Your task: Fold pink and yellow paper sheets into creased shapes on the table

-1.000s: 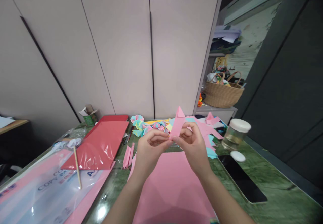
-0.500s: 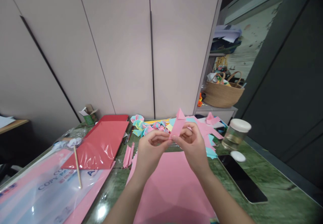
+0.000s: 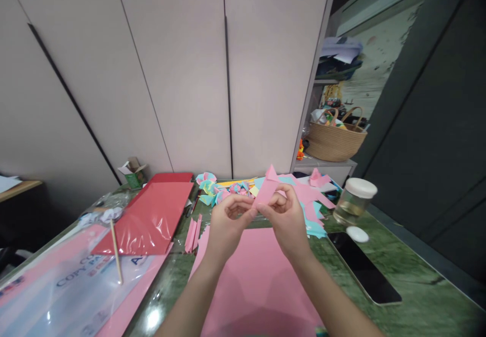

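A folded strip of pink paper (image 3: 266, 189) with a pointed top is held up above the table, leaning to the right. My left hand (image 3: 232, 220) pinches its lower left corner between thumb and fingers. My right hand (image 3: 285, 215) grips the lower right side, thumb in front and fingers curled behind. Beneath both hands lies a large pink paper sheet (image 3: 261, 286). Left of it are narrow folded pink paper pieces (image 3: 193, 234). Behind the hands sit several pink, blue and yellow folded paper shapes (image 3: 212, 190).
A red plastic-covered folder (image 3: 155, 210), a copy paper packet (image 3: 76, 281) and a wooden stick (image 3: 116, 251) lie at left. On the right are a phone (image 3: 364, 266), a lidded jar (image 3: 355, 203) and a white round lid (image 3: 357, 234). Pink and blue scraps (image 3: 311, 195) lie behind.
The folded pink paper tilts slightly more to the right. My right hand has shifted a little left, and both hands still hold the strip.
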Demonstrator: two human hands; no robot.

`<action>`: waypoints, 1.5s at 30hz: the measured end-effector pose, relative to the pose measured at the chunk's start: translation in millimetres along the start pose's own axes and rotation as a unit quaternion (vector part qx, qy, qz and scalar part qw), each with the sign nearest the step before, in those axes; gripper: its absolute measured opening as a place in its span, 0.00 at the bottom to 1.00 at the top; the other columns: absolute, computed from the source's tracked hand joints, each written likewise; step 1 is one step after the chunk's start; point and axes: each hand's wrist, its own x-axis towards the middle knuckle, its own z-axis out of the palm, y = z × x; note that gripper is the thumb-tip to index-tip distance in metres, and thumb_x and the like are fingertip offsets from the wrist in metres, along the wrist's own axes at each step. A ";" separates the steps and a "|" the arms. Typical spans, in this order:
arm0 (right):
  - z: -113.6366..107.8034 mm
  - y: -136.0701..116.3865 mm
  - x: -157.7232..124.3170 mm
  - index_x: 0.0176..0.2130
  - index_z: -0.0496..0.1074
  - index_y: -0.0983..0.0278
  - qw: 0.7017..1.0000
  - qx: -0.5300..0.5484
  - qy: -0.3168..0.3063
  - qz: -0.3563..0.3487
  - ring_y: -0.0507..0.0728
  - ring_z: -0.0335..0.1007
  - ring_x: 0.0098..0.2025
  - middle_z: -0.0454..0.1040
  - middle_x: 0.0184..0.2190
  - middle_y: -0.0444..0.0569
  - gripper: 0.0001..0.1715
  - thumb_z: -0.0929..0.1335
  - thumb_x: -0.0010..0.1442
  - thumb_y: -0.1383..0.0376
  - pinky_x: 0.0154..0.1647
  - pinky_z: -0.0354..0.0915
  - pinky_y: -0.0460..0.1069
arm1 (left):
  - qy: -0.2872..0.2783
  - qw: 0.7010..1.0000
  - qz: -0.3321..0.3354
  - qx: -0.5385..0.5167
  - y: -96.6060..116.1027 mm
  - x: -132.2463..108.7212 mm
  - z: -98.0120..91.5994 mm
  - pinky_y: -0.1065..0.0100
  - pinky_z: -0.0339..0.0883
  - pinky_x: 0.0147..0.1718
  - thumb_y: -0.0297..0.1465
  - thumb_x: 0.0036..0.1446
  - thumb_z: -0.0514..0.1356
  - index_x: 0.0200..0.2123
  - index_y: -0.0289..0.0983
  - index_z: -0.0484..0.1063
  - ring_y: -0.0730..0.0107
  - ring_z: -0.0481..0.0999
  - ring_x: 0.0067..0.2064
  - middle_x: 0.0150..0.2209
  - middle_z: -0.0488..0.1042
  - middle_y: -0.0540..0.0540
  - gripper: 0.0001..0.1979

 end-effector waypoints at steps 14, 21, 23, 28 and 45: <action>-2.7 0.3 4.5 0.39 0.61 0.59 0.997 0.069 0.008 0.019 0.45 0.56 0.23 0.61 0.19 0.32 0.20 0.72 0.49 0.70 0.28 0.56 0.42 | -0.033 0.998 -0.016 0.043 -5.3 3.0 -0.1 0.72 0.65 0.32 0.30 0.47 0.65 0.27 0.35 0.73 0.73 0.73 0.31 0.27 0.74 0.50 0.05; -1.0 2.8 0.8 0.40 0.60 0.58 0.998 0.055 -0.009 0.024 0.46 0.58 0.23 0.61 0.19 0.32 0.21 0.71 0.50 0.69 0.29 0.56 0.43 | -0.043 0.999 0.020 0.005 -14.2 3.3 -5.1 0.73 0.61 0.31 0.31 0.50 0.64 0.26 0.35 0.71 0.75 0.68 0.30 0.25 0.69 0.52 0.06; -0.9 3.7 0.1 0.40 0.60 0.58 0.998 0.048 -0.011 0.024 0.47 0.60 0.24 0.61 0.19 0.32 0.20 0.71 0.50 0.70 0.30 0.57 0.44 | -0.061 0.998 0.009 -0.015 -13.8 3.0 -5.3 0.73 0.60 0.32 0.32 0.51 0.63 0.26 0.35 0.70 0.74 0.67 0.31 0.25 0.68 0.52 0.07; 0.7 3.1 0.8 0.39 0.60 0.58 1.000 0.019 0.006 0.019 0.46 0.56 0.22 0.60 0.18 0.32 0.21 0.72 0.49 0.69 0.27 0.54 0.43 | -0.059 0.996 0.030 0.054 -8.7 2.2 -2.4 0.72 0.59 0.32 0.33 0.53 0.61 0.28 0.35 0.70 0.73 0.66 0.32 0.27 0.68 0.51 0.06; -2.2 -1.7 3.6 0.41 0.63 0.59 0.991 0.072 -0.096 0.053 0.50 0.67 0.27 0.70 0.23 0.37 0.20 0.72 0.49 0.66 0.34 0.62 0.46 | -0.081 0.996 0.013 -0.026 -8.3 2.8 -1.2 0.72 0.56 0.33 0.35 0.53 0.61 0.28 0.35 0.67 0.72 0.63 0.32 0.27 0.64 0.51 0.09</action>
